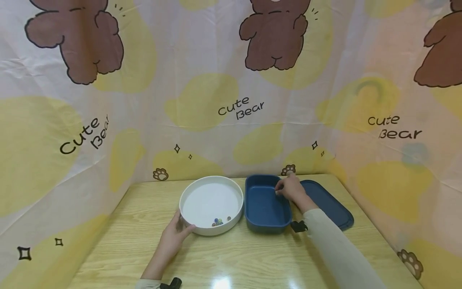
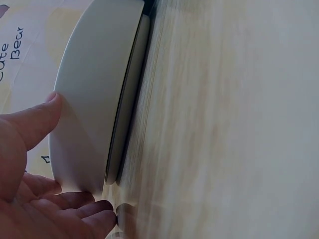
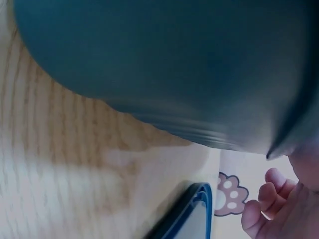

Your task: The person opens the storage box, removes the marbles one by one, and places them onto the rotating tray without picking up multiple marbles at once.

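My left hand [image 1: 173, 237] grips the near-left side of a round white dish [image 1: 211, 196], thumb at the rim and fingers against the side wall. Several small glass marbles [image 1: 218, 221] lie inside, near its front edge. My right hand [image 1: 291, 188] is over the right side of a deep blue rectangular box [image 1: 267, 228], its thumb and forefinger brought together above the inside. Curled fingers [image 3: 269, 199] show past the box wall in the right wrist view, where the fingertips at work are hidden; I cannot tell whether they pinch something.
A flat blue lid [image 1: 328, 204] lies on the wooden table [image 1: 231, 261] to the right of the box, partly behind my right forearm. The dish and the box stand side by side near the back edge. A bear-print cloth [image 1: 202, 100] hangs behind and along both sides.
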`<state>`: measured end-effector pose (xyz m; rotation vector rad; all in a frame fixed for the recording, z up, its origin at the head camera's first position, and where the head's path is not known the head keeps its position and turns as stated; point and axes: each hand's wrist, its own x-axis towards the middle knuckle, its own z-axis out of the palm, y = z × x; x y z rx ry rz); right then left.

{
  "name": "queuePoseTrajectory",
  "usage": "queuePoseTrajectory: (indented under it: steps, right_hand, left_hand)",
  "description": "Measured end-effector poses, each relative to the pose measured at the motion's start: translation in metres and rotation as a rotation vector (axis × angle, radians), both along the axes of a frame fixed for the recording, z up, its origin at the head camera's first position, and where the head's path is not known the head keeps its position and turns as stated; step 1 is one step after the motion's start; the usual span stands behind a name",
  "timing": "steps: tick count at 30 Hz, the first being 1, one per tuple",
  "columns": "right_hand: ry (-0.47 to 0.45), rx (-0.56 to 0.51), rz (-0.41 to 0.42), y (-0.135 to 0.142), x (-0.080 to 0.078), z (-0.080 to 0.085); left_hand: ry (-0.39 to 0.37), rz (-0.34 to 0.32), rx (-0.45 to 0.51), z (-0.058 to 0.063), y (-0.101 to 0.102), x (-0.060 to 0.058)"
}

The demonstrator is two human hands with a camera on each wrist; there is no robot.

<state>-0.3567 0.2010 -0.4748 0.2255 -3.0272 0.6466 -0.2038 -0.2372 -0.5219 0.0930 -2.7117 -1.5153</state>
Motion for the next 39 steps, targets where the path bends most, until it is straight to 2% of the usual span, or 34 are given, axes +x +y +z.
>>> queuePoseTrajectory:
  steps: [6, 9, 14, 20, 30, 39]
  right_hand:
    - [0.022, -0.02, 0.053, 0.007, 0.001, 0.008]
    - [0.0, -0.061, 0.071, 0.008, 0.001, 0.012]
    - [0.016, -0.11, 0.126, 0.012, 0.001, 0.019]
    - [0.013, -0.163, 0.142, 0.013, 0.003, 0.028]
    - [-0.003, -0.234, 0.202, -0.005, 0.019, 0.043]
    - [0.019, -0.288, 0.237, -0.025, 0.026, 0.048]
  left_hand:
    - [0.006, -0.004, 0.01, 0.001, 0.001, 0.001]
    - [0.006, 0.0, 0.006, 0.002, 0.002, 0.001]
    - [0.001, 0.004, 0.002, 0.005, 0.002, 0.0]
    - [-0.004, 0.006, -0.004, 0.005, 0.002, 0.002]
    - [-0.02, 0.01, -0.007, 0.003, 0.001, 0.001]
    - [-0.032, 0.019, -0.009, 0.004, 0.001, 0.002]
